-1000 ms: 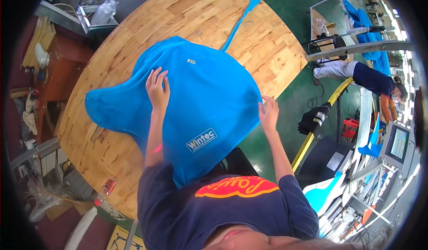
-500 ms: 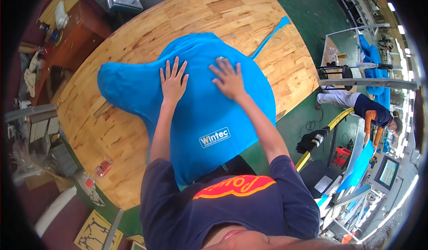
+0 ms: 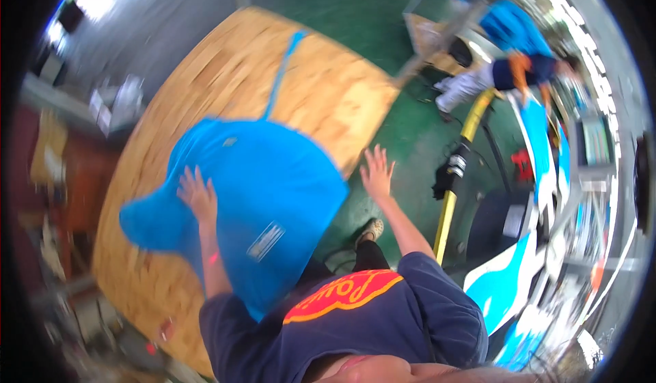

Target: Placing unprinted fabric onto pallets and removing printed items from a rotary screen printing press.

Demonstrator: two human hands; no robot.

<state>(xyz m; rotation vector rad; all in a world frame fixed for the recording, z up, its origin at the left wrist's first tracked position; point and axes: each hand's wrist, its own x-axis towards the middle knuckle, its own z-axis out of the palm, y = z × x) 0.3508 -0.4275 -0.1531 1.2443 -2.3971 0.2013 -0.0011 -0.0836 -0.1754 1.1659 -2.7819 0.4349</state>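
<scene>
A bright blue fabric cover (image 3: 236,178), shaped like a saddle cover, lies spread over the wooden table, its narrow rounded end toward the left. A thin blue strap (image 3: 280,82) runs from its far edge across the bare wood. My left hand (image 3: 198,197) rests with fingers spread on the cover, near where it narrows. Off the cover, in the air beyond the table's right edge, is my right hand (image 3: 377,172), fingers apart and holding nothing. A pale label patch (image 3: 266,241) shows on the near part of the cloth.
The wooden table (image 3: 225,62) borders a green floor (image 3: 328,14). To the right are a yellow bar (image 3: 447,226) with a black wrap and a machine with blue and white pieces (image 3: 506,284). A co-worker (image 3: 523,74) bends there. A small reddish item (image 3: 166,328) lies at the table's near left.
The view has swung to the right. My right hand has lifted off the cover and moved right, past the table's edge. My left hand stays on the cloth.
</scene>
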